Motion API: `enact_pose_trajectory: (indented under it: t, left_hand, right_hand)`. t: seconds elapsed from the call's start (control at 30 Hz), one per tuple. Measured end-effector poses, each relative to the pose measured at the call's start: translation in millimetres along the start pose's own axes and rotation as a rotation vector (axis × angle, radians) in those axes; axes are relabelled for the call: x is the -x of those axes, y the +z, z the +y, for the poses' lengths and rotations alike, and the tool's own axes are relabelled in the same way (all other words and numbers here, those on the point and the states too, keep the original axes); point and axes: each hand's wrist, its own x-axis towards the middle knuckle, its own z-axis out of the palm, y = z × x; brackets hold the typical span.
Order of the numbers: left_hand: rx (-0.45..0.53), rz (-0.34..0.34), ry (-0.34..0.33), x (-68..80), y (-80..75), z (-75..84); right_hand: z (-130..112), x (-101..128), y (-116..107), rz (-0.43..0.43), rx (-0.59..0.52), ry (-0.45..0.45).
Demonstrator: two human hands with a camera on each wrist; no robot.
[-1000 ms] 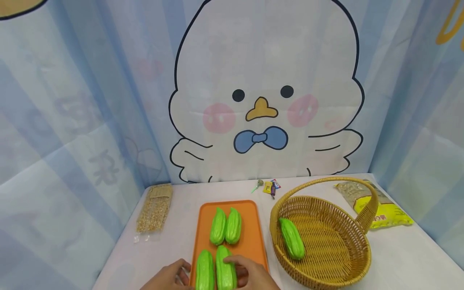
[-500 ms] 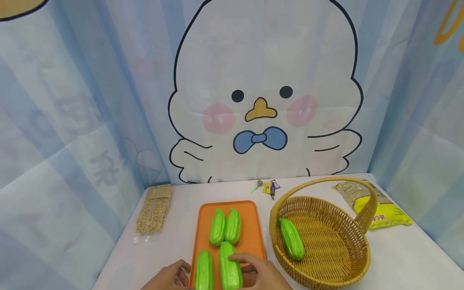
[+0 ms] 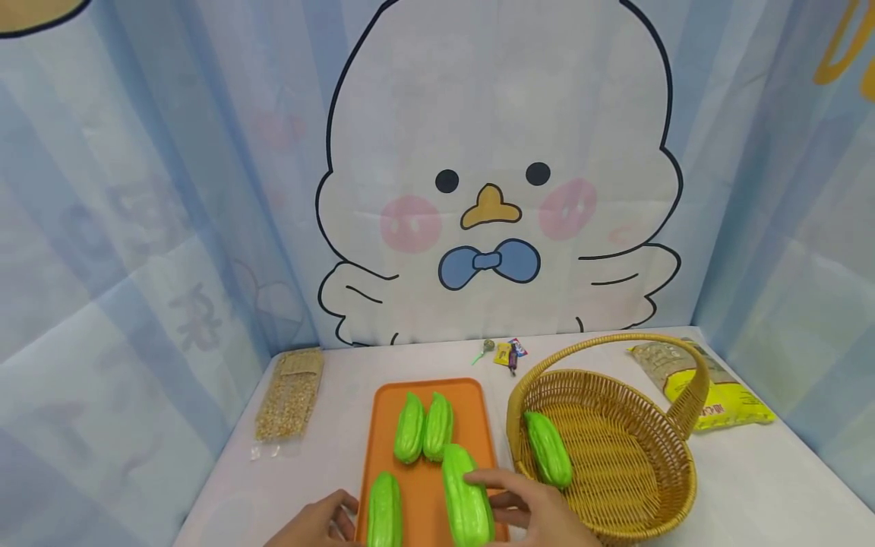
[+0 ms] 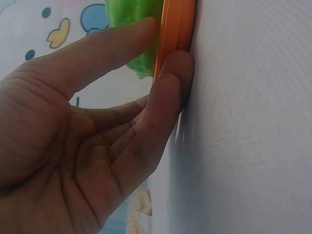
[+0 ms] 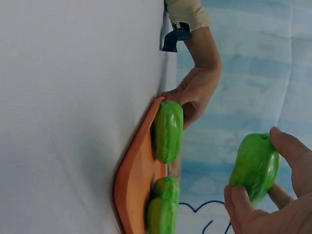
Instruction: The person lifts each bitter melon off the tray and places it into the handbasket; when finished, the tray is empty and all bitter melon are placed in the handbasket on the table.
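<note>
In the head view, my right hand (image 3: 540,507) grips a bright green ridged gourd (image 3: 468,497), thumb and fingers on its sides. The right wrist view shows this gourd held apart from the orange tray (image 3: 422,497). My left hand (image 3: 321,521) pinches the tray's left edge; in the left wrist view, the thumb (image 4: 141,34) lies by the rim and the fingers (image 4: 168,92) press its outer side. Two similar gourds (image 3: 409,429) lie side by side at the tray's far end. Another gourd (image 3: 385,510) lies near the left hand.
Right of the tray stands a wicker basket (image 3: 615,463) with a tall handle and one green gourd (image 3: 548,450) inside. A bag of grain (image 3: 290,393) lies at left, a yellow-and-clear bag (image 3: 724,399) behind the basket. Small wrapped sweets (image 3: 504,354) lie at the back.
The right hand has lifted its gourd off the tray's near part and carried it rightward toward the basket. The left hand stays at the tray's edge.
</note>
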Motion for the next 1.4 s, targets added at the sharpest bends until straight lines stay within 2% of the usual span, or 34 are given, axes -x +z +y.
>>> enact_pose_trajectory:
  t: [0.17, 0.23, 0.33, 0.5, 0.63, 0.8, 0.93, 1.23, 1.3, 1.4]
  left_hand:
    - [0.049, -0.02, 0.003, -22.6, -3.0, -42.7]
    - [0.069, -0.026, 0.002, -27.5, -4.2, -52.5]
    - [0.071, -0.029, -0.005, -30.9, -4.2, -58.0]
    - [0.072, -0.032, -0.026, -33.6, -3.3, -60.0]
    - [0.067, -0.03, -0.009, -30.2, -3.2, -55.7]
    - [0.079, -0.029, 0.002, -25.3, -3.5, -47.0]
    - [0.078, -0.03, -0.004, -25.4, -3.5, -45.9]
    - [0.07, -0.028, 0.01, -27.6, -3.7, -53.4]
    - [0.069, -0.022, -0.006, -25.8, -3.1, -47.9]
    - [0.052, -0.004, -0.038, -19.0, -1.5, -31.6]
  right_hand:
    - [-7, 15, -15, -0.007, -0.011, -0.001]
    - [-9, 21, -21, -0.017, -0.022, -0.002]
    - [-14, 30, -29, -0.012, -0.016, 0.02]
    - [-24, 44, -41, 0.049, 0.043, 0.142]
    - [-30, 53, -49, 0.106, 0.048, 0.216]
    - [-36, 60, -59, 0.184, 0.116, 0.258]
    - [-37, 61, -72, 0.232, 0.162, 0.28]
    - [-23, 56, -106, 0.302, 0.325, 0.114]
    - [-20, 54, -113, 0.304, 0.363, 0.086]
    - [-14, 52, -123, 0.293, 0.414, 0.056]
